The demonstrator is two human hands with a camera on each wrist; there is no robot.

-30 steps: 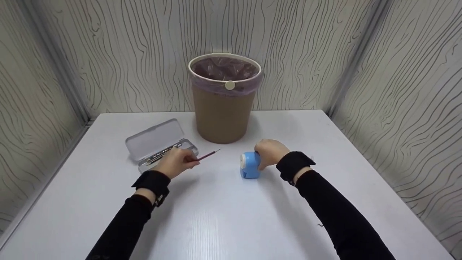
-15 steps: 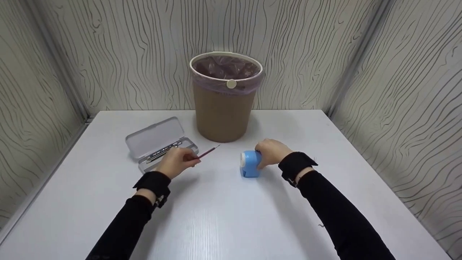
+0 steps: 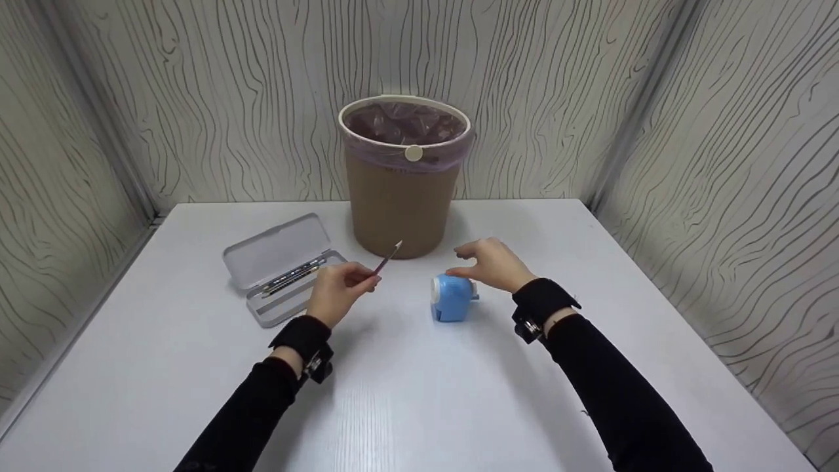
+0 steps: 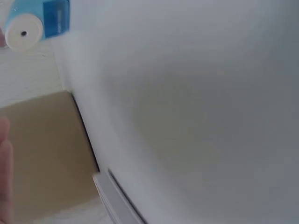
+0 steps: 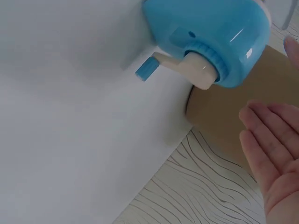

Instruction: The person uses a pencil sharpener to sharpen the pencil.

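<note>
My left hand (image 3: pixel 341 288) pinches a dark red pencil (image 3: pixel 387 257), its pale tip pointing up and away. A blue crank pencil sharpener (image 3: pixel 452 298) stands on the table to the right of that hand. Its white round front, with a small dark hole, shows in the left wrist view. In the right wrist view its white crank (image 5: pixel 196 70) ends in a blue knob (image 5: pixel 147 69). My right hand (image 3: pixel 495 264) hovers over the sharpener with fingers extended; the thumb is close to its top, and I cannot tell whether they touch. The pencil is not visible in the left wrist view.
An open grey pencil case (image 3: pixel 278 252) with several pencils (image 3: pixel 288 278) lies behind my left hand. At the back stands a brown bin (image 3: pixel 403 203) with a purple liner. Patterned walls border the white table (image 3: pixel 406 406) at the back and sides.
My right hand has let go of the sharpener and lifted its fingers above it. The left hand has shifted right, and the pencil now tilts more steeply upward.
</note>
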